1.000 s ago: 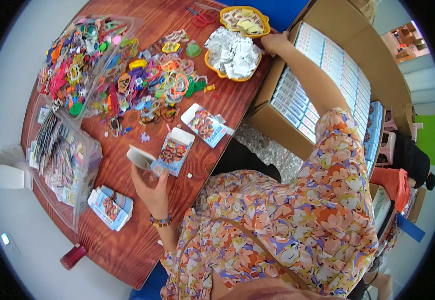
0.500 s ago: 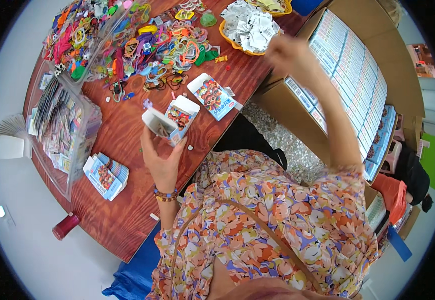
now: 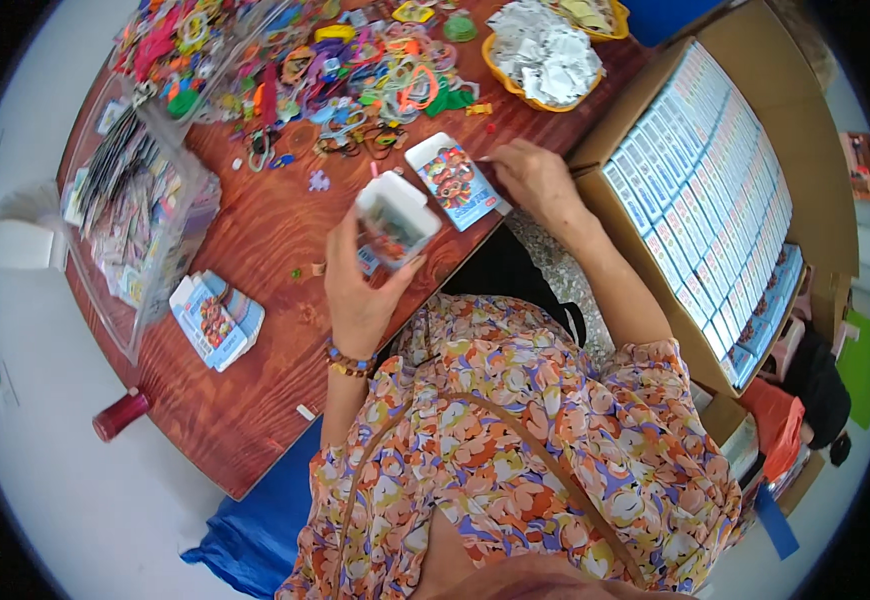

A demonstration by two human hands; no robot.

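My left hand (image 3: 363,285) is wrapped round a small open cardboard box (image 3: 417,216) with white flaps. Its mouth faces up, and blurred small items show inside. Just right of it, a blue and white printed box (image 3: 455,182) lies on the table. My right hand (image 3: 540,183) is beside that box at the table edge, thumb and fingertips pressed together; whatever they pinch is too small to make out. A purple trinket (image 3: 319,180) lies left of the held box.
A stack of flat printed cartons (image 3: 217,320) lies at left, below a clear bin (image 3: 180,235) of packets. Colourful bands and trinkets (image 3: 375,75) heap at the far side. A yellow basket (image 3: 500,82) holds white sachets. On the right stands a large carton (image 3: 595,170) full of small boxes.
My right hand has come down from near the sachet basket to beside the printed box. My left hand has turned the open box so its inside shows. The view has shifted slightly.
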